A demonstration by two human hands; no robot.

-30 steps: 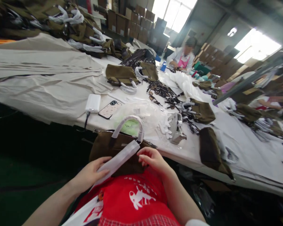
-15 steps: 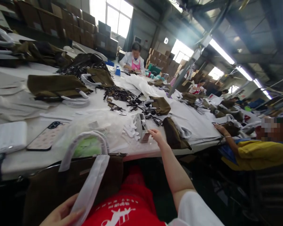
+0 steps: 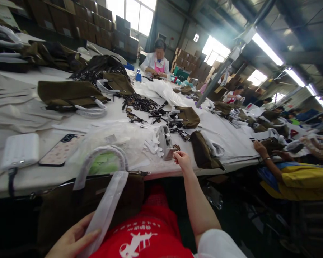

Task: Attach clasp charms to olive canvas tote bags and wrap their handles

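Note:
In the lower left, my left hand (image 3: 75, 236) is closed around one plastic-wrapped handle (image 3: 107, 208) of a dark olive handbag (image 3: 121, 195). The bag leans at the table edge in front of me, its other wrapped handle (image 3: 88, 161) standing up in a loop. My right hand (image 3: 182, 160) is pinched just beside the near end of a grey tape dispenser (image 3: 165, 143). Whatever is between those fingertips is too small to make out. White flower-shaped pieces (image 3: 153, 145) lie against the dispenser's left side.
A phone (image 3: 60, 149), a white power bank (image 3: 20, 150) and clear plastic bags (image 3: 97, 138) lie left. Dark straps with metal clasps (image 3: 140, 104) and olive bags (image 3: 204, 150) are spread across the table (image 3: 140, 175). A co-worker in yellow (image 3: 304, 182) sits right; another (image 3: 156, 64) works opposite.
My right hand has drawn slightly back towards me from the tape dispenser, fingers still pinched. My left hand keeps its hold on the handle. The whole view has shifted a little.

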